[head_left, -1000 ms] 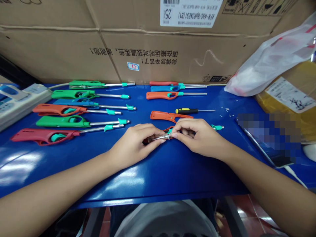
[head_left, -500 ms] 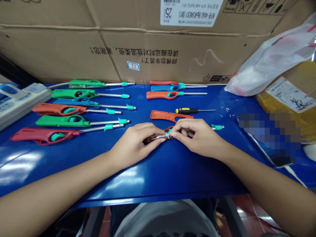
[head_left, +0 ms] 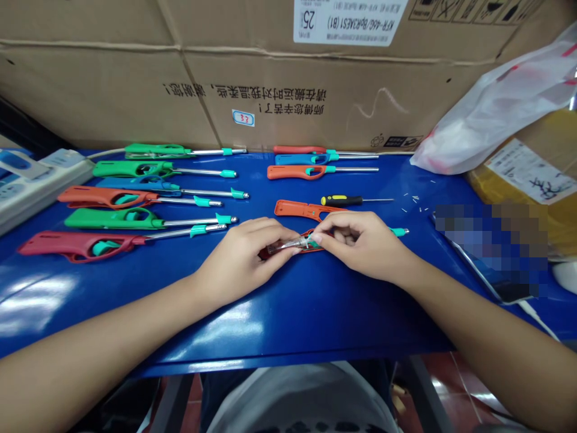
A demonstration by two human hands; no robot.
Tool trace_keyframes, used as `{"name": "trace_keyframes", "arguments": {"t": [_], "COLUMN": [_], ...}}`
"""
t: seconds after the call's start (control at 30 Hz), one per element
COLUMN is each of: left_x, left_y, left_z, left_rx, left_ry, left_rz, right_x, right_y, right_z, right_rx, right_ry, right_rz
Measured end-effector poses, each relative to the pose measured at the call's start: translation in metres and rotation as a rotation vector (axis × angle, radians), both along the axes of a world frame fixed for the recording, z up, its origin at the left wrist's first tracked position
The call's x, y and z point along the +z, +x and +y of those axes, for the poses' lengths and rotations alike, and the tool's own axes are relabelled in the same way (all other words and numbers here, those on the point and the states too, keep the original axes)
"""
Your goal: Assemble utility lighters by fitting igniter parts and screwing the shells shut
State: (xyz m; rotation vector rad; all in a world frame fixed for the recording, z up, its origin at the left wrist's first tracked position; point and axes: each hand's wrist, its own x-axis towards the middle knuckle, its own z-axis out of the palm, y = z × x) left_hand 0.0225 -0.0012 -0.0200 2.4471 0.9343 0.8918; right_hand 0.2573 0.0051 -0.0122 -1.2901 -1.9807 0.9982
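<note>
My left hand [head_left: 246, 255] and my right hand [head_left: 360, 243] meet over an opened red lighter [head_left: 311, 248] lying on the blue table [head_left: 288, 313]. Both pinch a small clear fuel tube [head_left: 288, 244] at the lighter's middle. The lighter's metal nozzle with a teal collar [head_left: 399, 231] sticks out to the right of my right hand. A detached orange shell half [head_left: 302, 210] lies just behind my hands. A yellow-and-black screwdriver [head_left: 347, 200] rests beyond it.
Several long lighters in green, blue, orange and red [head_left: 112, 218] lie in a row at the left; three more [head_left: 311, 172] lie at the back centre. Cardboard boxes [head_left: 270, 72] wall the back. A white plastic bag [head_left: 491, 114] is at the right, a power strip [head_left: 31, 180] at the left.
Both hands have shifted slightly up the table with the clear tube; their grip is the same.
</note>
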Motion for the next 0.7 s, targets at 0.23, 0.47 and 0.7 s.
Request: {"name": "trace_keyframes", "arguments": {"t": [0.23,0.47,0.7], "left_x": [0.0005,-0.0012,-0.0012], "left_y": [0.001,-0.0008,0.0009], "left_z": [-0.0007,-0.001,-0.0002], "left_rx": [-0.018,-0.038,-0.02], "left_ry": [-0.012,0.019,0.026], "left_rz": [-0.042,-0.044,-0.026], "right_x": [-0.0005,0.0002,-0.0002], "right_y": [0.0024,-0.0002,-0.0008], "right_z": [0.001,0.0011,0.0002], "right_rx": [0.035,0.05,0.043], "right_ry": [0.015,-0.005,0.014], "right_rz": [-0.004,0.003,0.009]}}
